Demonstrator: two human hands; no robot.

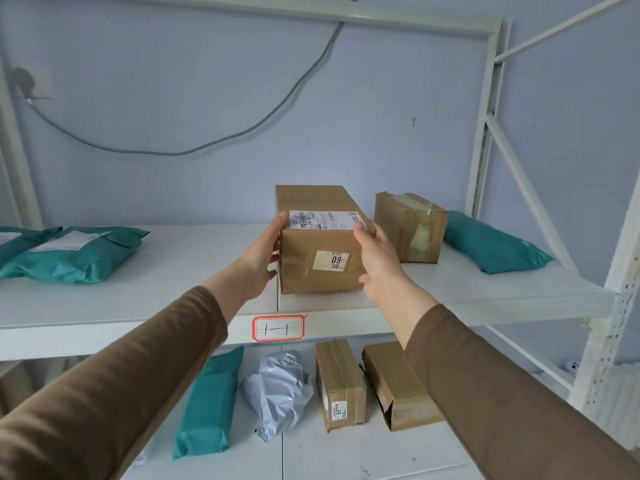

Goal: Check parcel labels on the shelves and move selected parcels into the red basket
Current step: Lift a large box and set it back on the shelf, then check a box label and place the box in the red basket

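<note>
Both hands on the cardboard box near front edge of upper shelf, about mid-width: left hand pressed flat to its left side, right hand gripping its right front corner. Box sits on shelf; shipping label on top, sticker w/ digits on front. Red basket not in view.

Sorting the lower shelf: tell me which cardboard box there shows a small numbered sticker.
The left cardboard box, beside the grey crumpled bag; its front end carries a white sticker. The right box shows only torn tape.
</note>
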